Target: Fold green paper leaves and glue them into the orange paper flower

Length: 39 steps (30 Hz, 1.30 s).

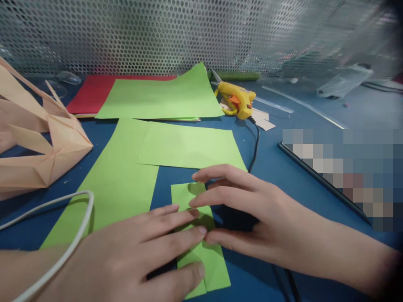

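A narrow piece of folded green paper (pixel 217 268) lies on the blue table, with a lengthwise edge or fold line running down it. My left hand (pixel 132 251) rests on it from the left, fingers stretched out and apart. Over its right side is my right hand (pixel 252 209), fingers spread, the thumb and a fingertip touching or just above the paper near my left fingers. Behind the hands lies a flat green sheet (pixel 192 144), overlapping a longer green strip (pixel 119 184) to the left.
At the back are a green sheet (pixel 157 98) over red paper (pixel 90 94) and a yellow glue gun (pixel 237 98) with a black cord. Folded peach paper (pixel 63 155) stands left, near a white cable (pixel 85 218). A dark-edged device (pixel 327 184), its face blurred, lies right. Perforated metal (pixel 151 37) stands behind.
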### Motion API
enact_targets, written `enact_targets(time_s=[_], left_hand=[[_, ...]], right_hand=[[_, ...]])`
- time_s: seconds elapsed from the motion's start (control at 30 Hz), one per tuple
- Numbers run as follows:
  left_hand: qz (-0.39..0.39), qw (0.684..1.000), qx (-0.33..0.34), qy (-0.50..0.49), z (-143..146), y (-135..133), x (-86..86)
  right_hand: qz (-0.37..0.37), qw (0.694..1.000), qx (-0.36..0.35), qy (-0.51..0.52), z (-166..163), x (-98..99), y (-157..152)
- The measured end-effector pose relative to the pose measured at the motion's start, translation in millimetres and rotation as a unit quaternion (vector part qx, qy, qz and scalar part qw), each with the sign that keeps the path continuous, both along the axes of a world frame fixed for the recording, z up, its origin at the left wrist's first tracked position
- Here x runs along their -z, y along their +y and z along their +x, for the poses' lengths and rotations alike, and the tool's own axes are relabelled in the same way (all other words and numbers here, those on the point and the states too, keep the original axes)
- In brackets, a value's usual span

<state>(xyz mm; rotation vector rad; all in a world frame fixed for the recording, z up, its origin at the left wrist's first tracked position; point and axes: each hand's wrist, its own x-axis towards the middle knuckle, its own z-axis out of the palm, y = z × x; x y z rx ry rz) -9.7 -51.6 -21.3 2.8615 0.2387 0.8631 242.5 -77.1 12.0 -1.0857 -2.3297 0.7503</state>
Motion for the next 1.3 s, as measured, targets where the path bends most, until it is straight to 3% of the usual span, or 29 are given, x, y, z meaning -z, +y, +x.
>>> enact_targets(time_s=[0.13,0.47,0.67,0.8,0.9,0.97,1.1,1.3], left_hand=[[0.013,0.998,0.029,0.049,-5.1,1.4,-2.6],[-0.034,0.998,0.028,0.047,-5.1,-0.3,-2.5],[-0.057,0.996,-0.031,0.058,-6.8,-3.9,-7.4],[-0.032,0.996,-0.054,0.058,-8.6,-7.2,-4.0],[0.024,0.995,-0.06,0.079,-9.6,-11.0,-0.2],[0.059,0.993,-0.061,0.086,-10.2,-13.8,2.2],[0.076,0.989,-0.077,0.1,-9.6,-15.2,4.9],[0.07,0.987,-0.105,0.1,-4.2,-7.3,3.2]], right_hand=[[0.001,1.0,-0.016,-0.009,1.4,-1.1,0.9],[0.008,0.998,-0.039,-0.041,3.1,-2.8,1.5],[0.037,0.995,-0.017,-0.094,-4.0,-2.2,-8.5],[0.075,0.988,-0.009,-0.134,-3.5,6.4,-18.0],[0.121,0.975,-0.043,-0.18,-3.8,12.8,-22.1],[0.175,0.969,-0.027,-0.172,-5.9,15.9,-24.0],[0.198,0.949,-0.044,-0.24,-10.5,21.5,-28.7],[0.197,0.961,-0.009,-0.192,-9.0,34.0,-37.3]])
